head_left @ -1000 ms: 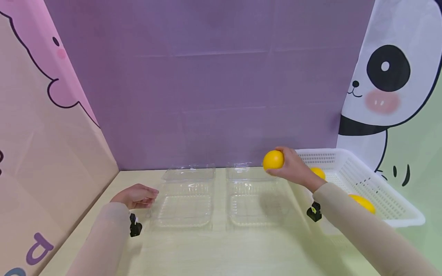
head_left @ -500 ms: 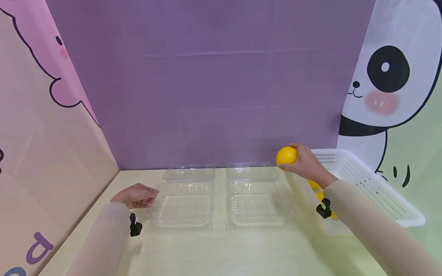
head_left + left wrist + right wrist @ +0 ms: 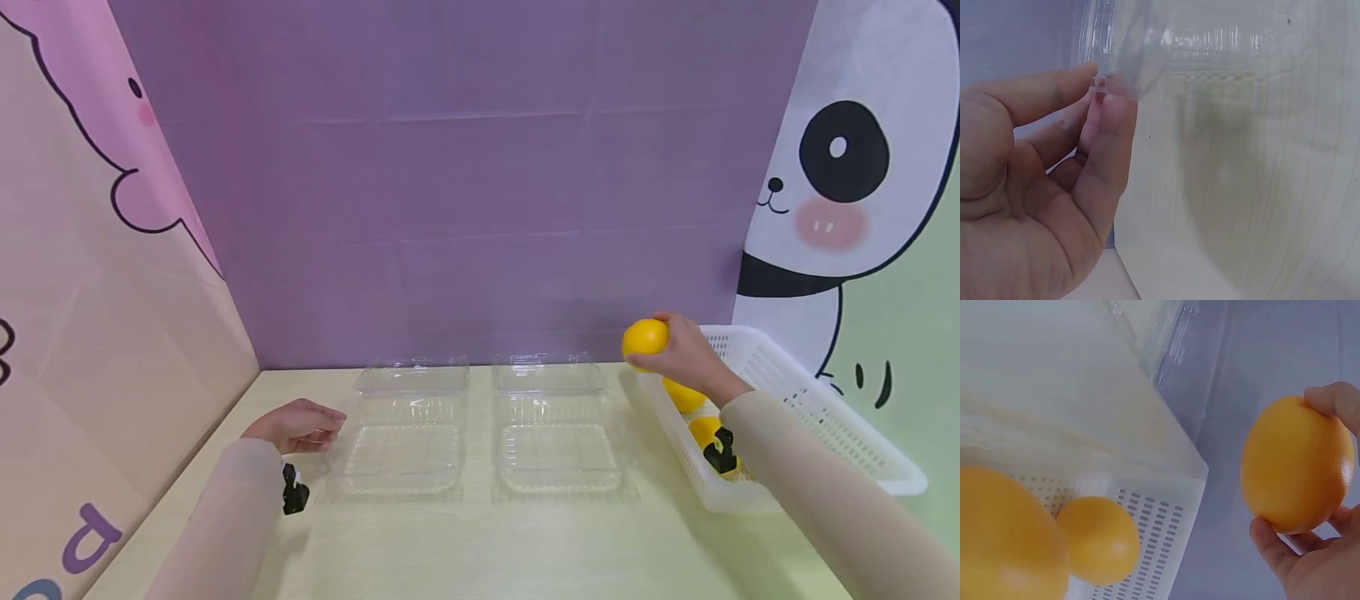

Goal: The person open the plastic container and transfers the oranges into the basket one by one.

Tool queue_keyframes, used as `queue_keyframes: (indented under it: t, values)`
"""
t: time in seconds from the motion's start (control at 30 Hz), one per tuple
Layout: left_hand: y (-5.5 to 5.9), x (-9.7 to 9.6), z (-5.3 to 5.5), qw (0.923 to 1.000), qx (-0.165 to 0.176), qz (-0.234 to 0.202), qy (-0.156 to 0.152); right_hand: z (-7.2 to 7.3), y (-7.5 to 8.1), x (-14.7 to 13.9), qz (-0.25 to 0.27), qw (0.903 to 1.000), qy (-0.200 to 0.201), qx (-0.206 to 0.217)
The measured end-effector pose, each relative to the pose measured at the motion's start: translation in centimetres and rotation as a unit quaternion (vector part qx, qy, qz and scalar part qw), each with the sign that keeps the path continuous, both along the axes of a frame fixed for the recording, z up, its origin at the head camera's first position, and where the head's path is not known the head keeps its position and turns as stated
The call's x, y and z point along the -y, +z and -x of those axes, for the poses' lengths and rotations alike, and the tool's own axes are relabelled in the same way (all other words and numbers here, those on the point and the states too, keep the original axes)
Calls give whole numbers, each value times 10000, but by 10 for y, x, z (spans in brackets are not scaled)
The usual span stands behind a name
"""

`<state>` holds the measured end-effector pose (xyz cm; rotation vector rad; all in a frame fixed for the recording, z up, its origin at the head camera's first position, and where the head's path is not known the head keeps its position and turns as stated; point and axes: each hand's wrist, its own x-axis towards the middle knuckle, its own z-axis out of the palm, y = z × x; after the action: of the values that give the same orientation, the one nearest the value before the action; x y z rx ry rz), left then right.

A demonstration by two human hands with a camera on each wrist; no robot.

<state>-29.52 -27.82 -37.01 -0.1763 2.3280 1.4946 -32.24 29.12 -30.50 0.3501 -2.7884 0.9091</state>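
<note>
In the head view my right hand (image 3: 688, 360) grips a smooth yellow-orange fruit that looks like an orange (image 3: 645, 338), raised over the far left corner of the white basket (image 3: 806, 402). From the right wrist, thumb and fingers show on either side of the orange (image 3: 1294, 465). My left hand (image 3: 300, 425) is at the left side of the left clear plastic clamshell box (image 3: 401, 487). Thumb and fingertips pinch that box's edge (image 3: 1107, 69) in the left wrist view. A second clear clamshell box (image 3: 558, 483) lies beside it, lid tipped back likewise.
Inside the basket lie more oranges (image 3: 682, 395), partly behind my right forearm. The pale wooden table (image 3: 480, 550) ends at a purple backdrop (image 3: 480, 208). Printed panels stand at left (image 3: 112, 333) and right (image 3: 900, 333).
My right hand has moved right with the orange, from near the right box to over the basket's far left corner. The left hand stays in place.
</note>
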Motion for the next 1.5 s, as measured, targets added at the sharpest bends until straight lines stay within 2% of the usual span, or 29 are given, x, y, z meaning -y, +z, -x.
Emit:
queue_keyframes:
  t: [0.63, 1.03, 1.27, 1.5]
  values:
    - [0, -1, 0, 10000, -14, 20, -8, 5, -6, -26, -81, 9988, -429, 216]
    - [0, -3, 1, 10000, 5, -14, -4, 4, -11, -36, -141, 9960, -668, 577]
    - [-1, -3, 2, 10000, 7, -22, -19, 5, -13, -40, -197, 9948, -676, 742]
    - [-1, -2, 1, 10000, -20, -4, 1, 5, -12, -43, -204, 9934, -512, 1002]
